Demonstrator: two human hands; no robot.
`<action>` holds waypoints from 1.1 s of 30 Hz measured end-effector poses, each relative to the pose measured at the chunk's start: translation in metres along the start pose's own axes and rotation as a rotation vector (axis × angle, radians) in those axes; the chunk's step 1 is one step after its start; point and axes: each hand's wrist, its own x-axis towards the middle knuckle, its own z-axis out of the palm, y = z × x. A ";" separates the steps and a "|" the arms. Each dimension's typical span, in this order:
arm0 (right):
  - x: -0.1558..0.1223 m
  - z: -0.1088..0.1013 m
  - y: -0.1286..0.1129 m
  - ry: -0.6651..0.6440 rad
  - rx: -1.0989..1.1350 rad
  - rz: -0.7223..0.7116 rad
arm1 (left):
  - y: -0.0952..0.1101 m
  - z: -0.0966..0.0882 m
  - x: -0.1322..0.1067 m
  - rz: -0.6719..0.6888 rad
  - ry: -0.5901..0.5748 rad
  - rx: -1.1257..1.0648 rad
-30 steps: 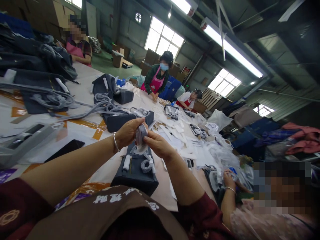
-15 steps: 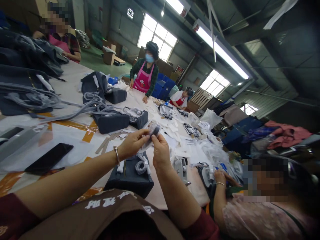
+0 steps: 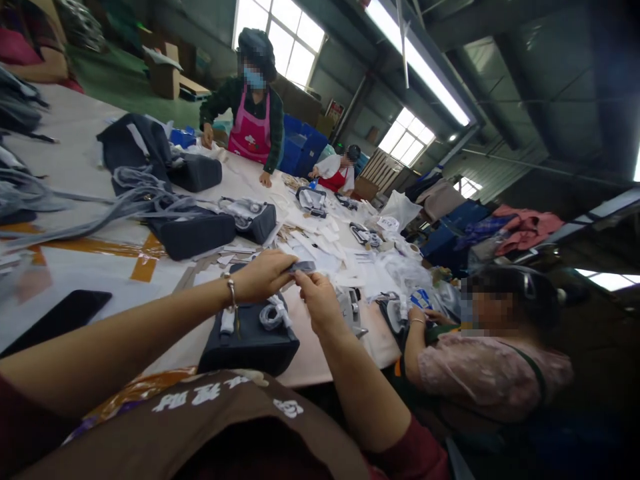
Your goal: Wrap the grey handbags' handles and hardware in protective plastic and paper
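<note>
My left hand [image 3: 265, 277] and my right hand [image 3: 317, 300] meet above the table, and their fingertips pinch a small grey piece [image 3: 303, 267], probably folded fabric or strap. Its exact form is too small to tell. Below them lies a dark grey bag [image 3: 249, 340], with a coiled grey strap [image 3: 273, 317] and a white tube-like item [image 3: 228, 321] on top. A bracelet circles my left wrist. A black phone [image 3: 55, 313] lies on the table to the left of my left forearm.
Several dark grey bags [image 3: 191, 233] and tangled grey straps [image 3: 145, 200] lie on the long table [image 3: 75, 127]. White paper scraps [image 3: 320, 247] cover its middle. A seated person [image 3: 480, 367] works at the right, and two aproned people [image 3: 253, 127] stand across the table. Blue crates [image 3: 300, 150] stand behind.
The grey piece looks flatter and narrower, and the wrapped roll shape is gone. My hands have drawn slightly apart while pinching it. The whole view has swung, shifting the table up and left.
</note>
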 end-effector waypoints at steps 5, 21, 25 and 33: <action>0.006 -0.029 -0.014 0.087 -0.385 -0.291 | -0.017 -0.035 0.017 0.114 -0.263 -0.119; 0.000 0.002 0.021 -0.534 0.484 0.228 | -0.012 -0.039 0.000 0.217 -0.271 -0.091; -0.010 0.021 0.030 -0.409 0.582 0.101 | -0.028 -0.026 -0.008 -0.105 -0.235 -0.613; -0.017 0.024 0.041 -0.138 0.744 0.138 | -0.044 -0.007 -0.057 -0.728 0.546 -1.212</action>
